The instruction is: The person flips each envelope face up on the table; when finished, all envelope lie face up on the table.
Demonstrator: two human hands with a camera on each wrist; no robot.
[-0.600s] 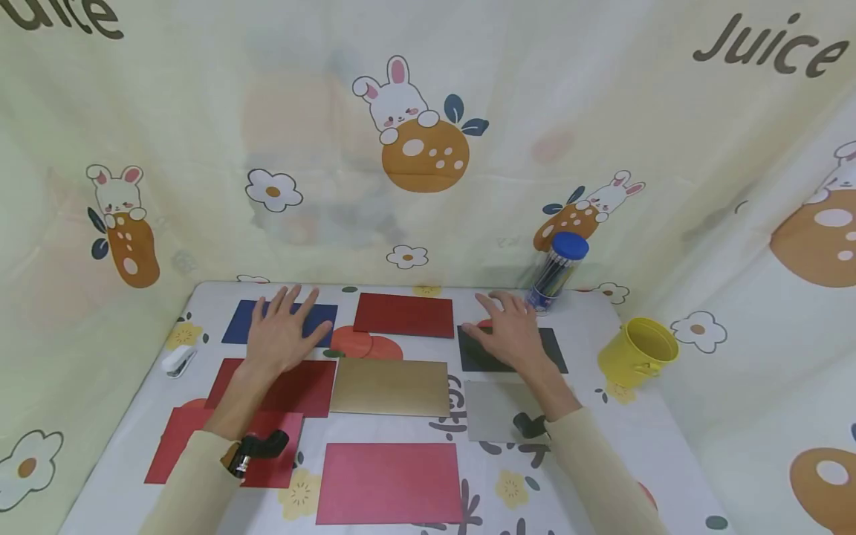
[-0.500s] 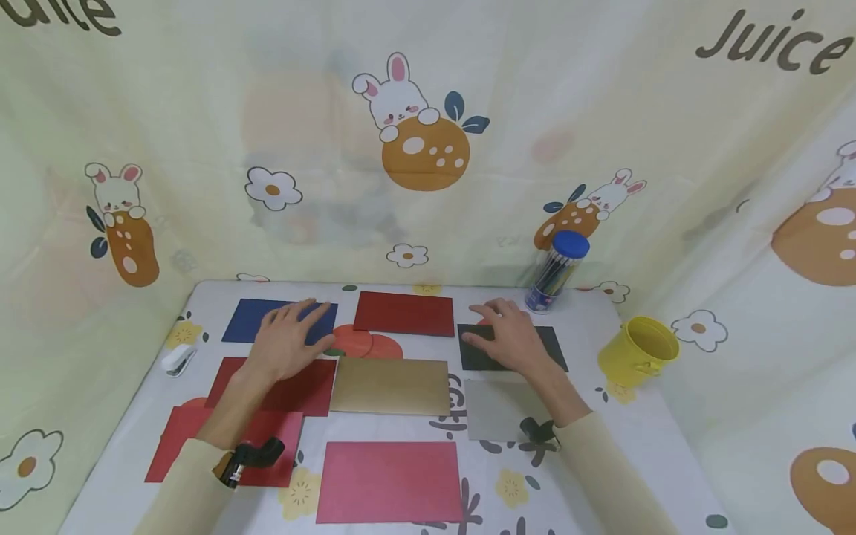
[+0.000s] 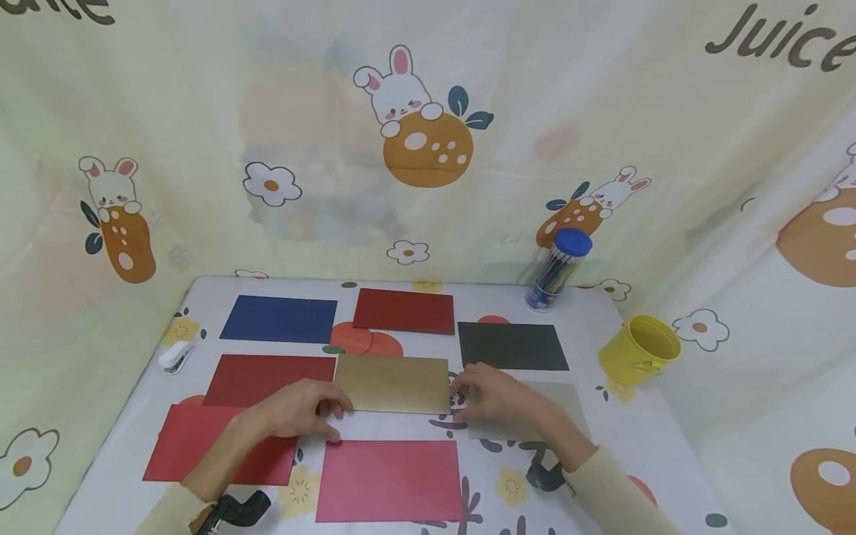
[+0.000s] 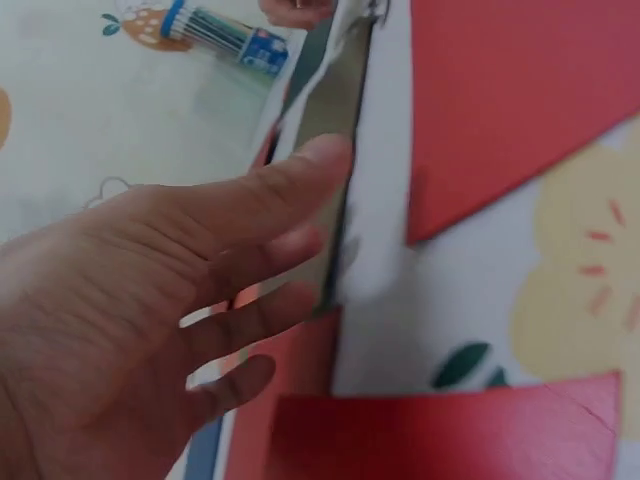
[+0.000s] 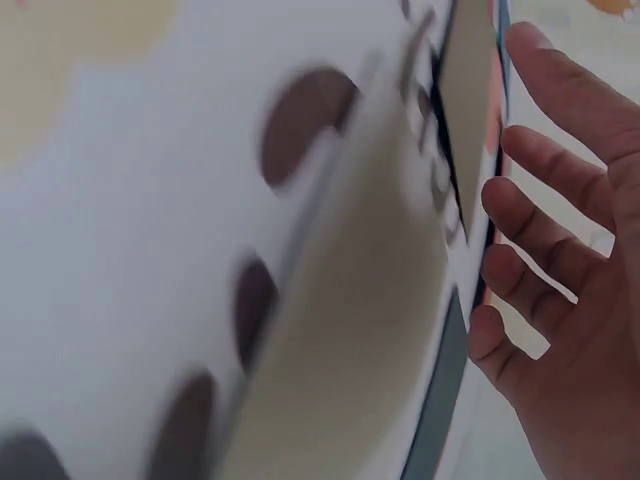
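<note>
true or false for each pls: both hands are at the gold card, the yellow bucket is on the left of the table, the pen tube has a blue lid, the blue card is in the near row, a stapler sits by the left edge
1. Both hands are at the gold card: true. The left hand is at its left end, the right hand at its right end.
2. The yellow bucket is on the left of the table: false. It sits at the right edge.
3. The pen tube has a blue lid: true.
4. The blue card is in the near row: false. It lies in the far row, beside the dark red card.
5. A white stapler sits by the left edge: true.
</note>
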